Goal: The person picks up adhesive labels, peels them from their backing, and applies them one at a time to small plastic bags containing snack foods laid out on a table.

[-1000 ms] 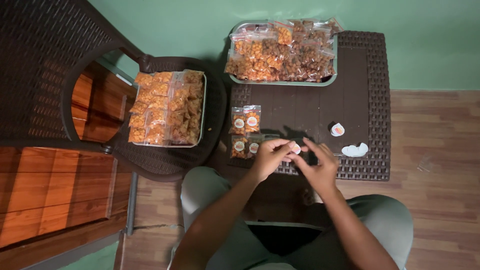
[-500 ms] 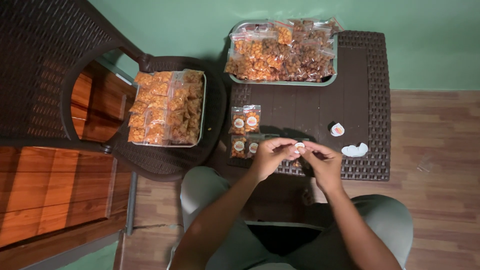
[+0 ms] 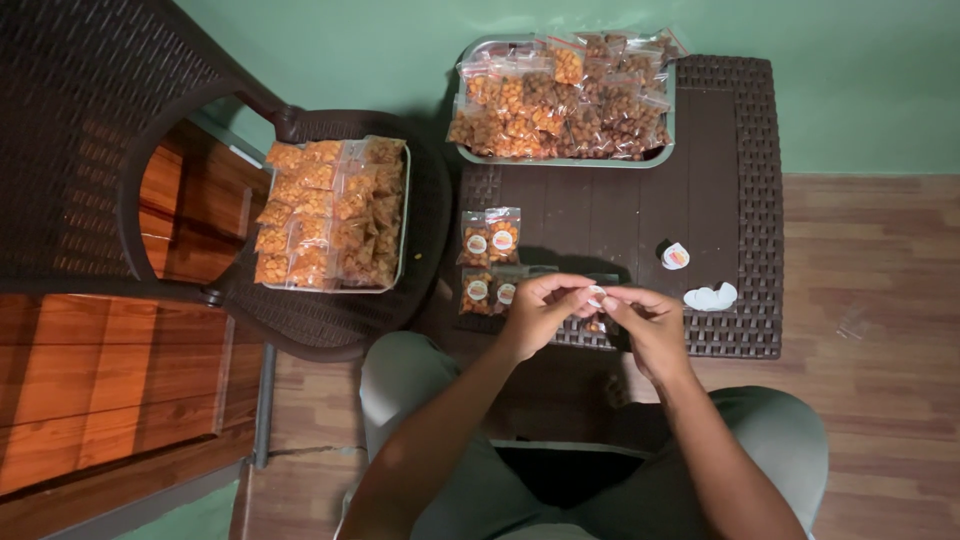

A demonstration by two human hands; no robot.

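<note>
My left hand (image 3: 538, 312) and my right hand (image 3: 648, 326) meet over the near edge of the dark woven table (image 3: 745, 200). Between their fingertips they pinch a small round white sticker (image 3: 596, 295). A small snack packet lies under the hands, mostly hidden. Just left of my left hand lie several small clear packets of orange snacks with round labels (image 3: 490, 260). To the right on the table are a single round sticker (image 3: 676, 256) and a white scrap of sticker backing (image 3: 711, 297).
A metal tray (image 3: 560, 158) heaped with unlabelled snack packets stands at the table's far edge. Another tray of packets (image 3: 403, 215) rests on the seat of a dark plastic chair (image 3: 90, 120) at left. Wooden floor lies right; a green wall behind.
My hands have stayed at the table's near edge; the fingers shifted slightly around the small sticker. Nothing else moved.
</note>
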